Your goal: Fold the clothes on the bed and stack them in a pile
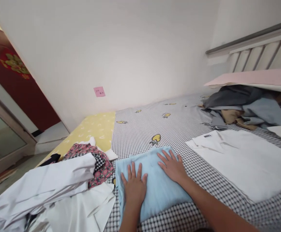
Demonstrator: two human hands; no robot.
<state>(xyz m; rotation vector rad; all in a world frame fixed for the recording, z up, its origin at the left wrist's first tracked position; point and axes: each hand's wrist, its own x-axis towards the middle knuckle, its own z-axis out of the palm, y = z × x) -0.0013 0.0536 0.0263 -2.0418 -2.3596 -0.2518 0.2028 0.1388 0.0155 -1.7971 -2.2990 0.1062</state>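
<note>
A folded light-blue cloth garment (155,190) lies flat on the checked bedsheet (140,129) right in front of me. On its left part rests my left hand (135,185), palm down with the fingers spread. My right hand (173,166) presses flat on its upper right part, fingers apart as well. Neither hand grips the fabric. To the right of it a folded white shirt (242,161) with a dark collar label is laid out flat.
At the left, white clothes (53,177) and a pink floral garment (101,175) lie heaped. Grey and brown clothes (237,103) are piled at the right under a pink board (256,77). A white wall (130,48) borders the bed's far side; a radiator (263,56) stands at the right.
</note>
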